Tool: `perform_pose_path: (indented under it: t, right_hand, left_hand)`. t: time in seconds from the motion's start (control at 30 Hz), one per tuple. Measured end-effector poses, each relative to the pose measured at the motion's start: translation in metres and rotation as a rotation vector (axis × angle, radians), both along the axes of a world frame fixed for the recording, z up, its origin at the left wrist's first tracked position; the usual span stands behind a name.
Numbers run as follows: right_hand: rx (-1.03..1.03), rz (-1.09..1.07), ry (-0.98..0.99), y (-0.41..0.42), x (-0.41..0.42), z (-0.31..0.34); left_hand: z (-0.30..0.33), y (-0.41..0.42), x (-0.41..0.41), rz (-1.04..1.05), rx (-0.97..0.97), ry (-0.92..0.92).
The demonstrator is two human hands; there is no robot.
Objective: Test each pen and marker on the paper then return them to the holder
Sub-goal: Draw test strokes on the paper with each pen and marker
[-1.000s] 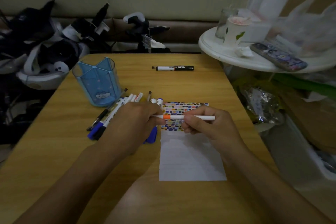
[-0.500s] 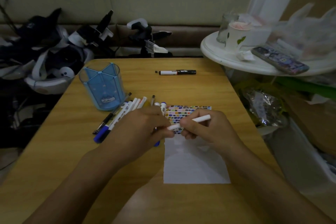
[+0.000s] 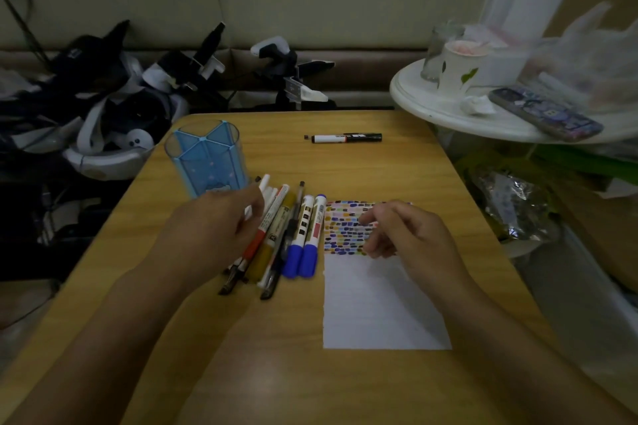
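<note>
Two hands: both over the wooden table (image 3: 345, 169), head view, sole camera.
Left hand (image 3: 214, 228): raised above the near end of the pen pile, fingers curled around a white marker (image 3: 265, 187); white tip projecting past the fingers toward the holder.
Right hand (image 3: 411, 235): over the coloured part of the paper, fingers loosely curled; a small reddish piece at the fingertips, cannot tell what it is or whether pinched.
Paper (image 3: 379, 307): one white sheet, flat on the table, right of the pile; far part filled with rows of small coloured test marks, near part blank.
Pen pile (image 3: 276, 245): roughly eight pens and markers lying side by side between holder and paper; exact count uncertain where overlapped.
Blue-capped markers (image 3: 303, 252): two, at the right edge of the pile, just beside the paper.
Holder (image 3: 207, 159): one, clear blue with dividers, upright, far left of the pile; no pens visible inside.
Black marker (image 3: 347, 138): one, lying alone, far side of the table, well apart from the pile.
Side table (image 3: 431, 107): one, white, round, at right; carrying one phone (image 3: 545, 114) and one paper cup (image 3: 459, 65).
</note>
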State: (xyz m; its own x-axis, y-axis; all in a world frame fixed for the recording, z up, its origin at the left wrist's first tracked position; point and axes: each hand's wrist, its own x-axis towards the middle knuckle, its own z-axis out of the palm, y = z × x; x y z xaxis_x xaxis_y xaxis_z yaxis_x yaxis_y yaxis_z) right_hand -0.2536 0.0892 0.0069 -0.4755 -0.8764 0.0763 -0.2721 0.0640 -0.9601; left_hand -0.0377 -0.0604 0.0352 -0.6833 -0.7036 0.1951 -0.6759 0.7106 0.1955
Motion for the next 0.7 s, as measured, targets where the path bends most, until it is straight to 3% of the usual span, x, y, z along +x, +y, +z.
perform_pose_path:
  t: [0.7]
  right_hand:
    - [0.072,0.006,0.092,0.001,-0.002,-0.009]
  left_hand:
    - [-0.014,-0.009,-0.003,-0.015,-0.016,-0.068]
